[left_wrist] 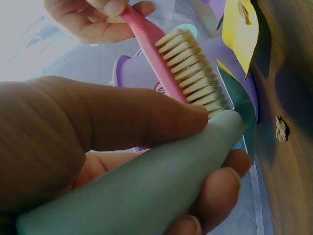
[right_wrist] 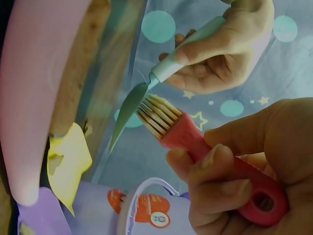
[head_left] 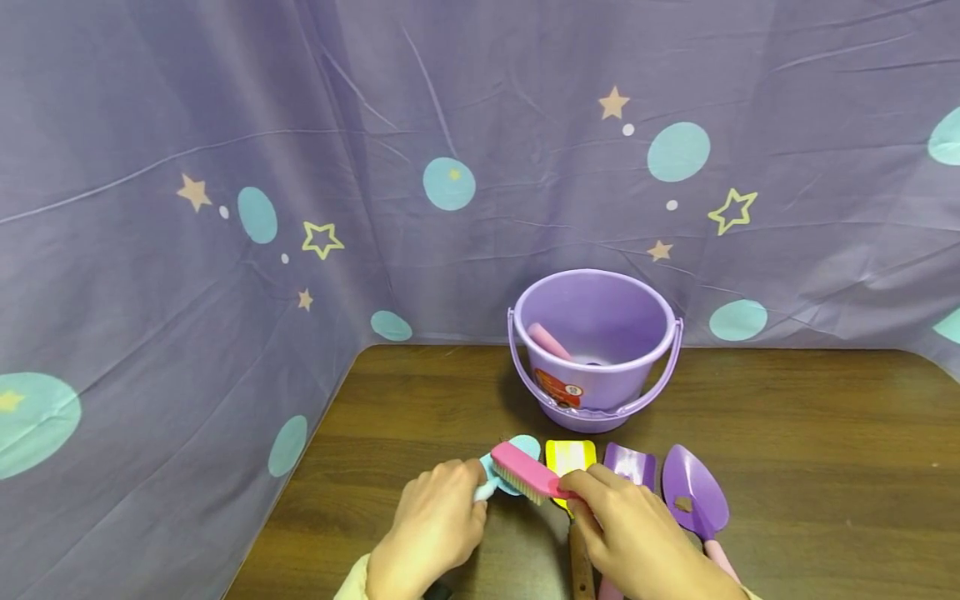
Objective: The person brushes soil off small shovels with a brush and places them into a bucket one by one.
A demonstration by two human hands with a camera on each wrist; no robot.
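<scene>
In the head view my left hand (head_left: pixel 438 515) grips the pale handle of a light blue toy trowel (head_left: pixel 525 445), its blade held over the table. Thumb and fingers wrap that handle (left_wrist: pixel 146 181) in the left wrist view. A pink brush (head_left: pixel 525 469) with cream bristles is held by its handle in my right hand (head_left: pixel 626 521). Its bristles (right_wrist: pixel 157 117) meet the trowel's blade (right_wrist: pixel 128 110) near the neck in the right wrist view. From above, the brush hides part of the trowel.
Right of the trowel lie a yellow shovel (head_left: pixel 572 454) with a wooden handle, a purple shovel (head_left: pixel 632 463), and a rounded purple trowel (head_left: pixel 696 483) with a brown crumb on it. Behind stands a purple bucket (head_left: pixel 577 385) containing a pink-handled thing (head_left: pixel 549 340). A crumb (left_wrist: pixel 281 128) lies on the table.
</scene>
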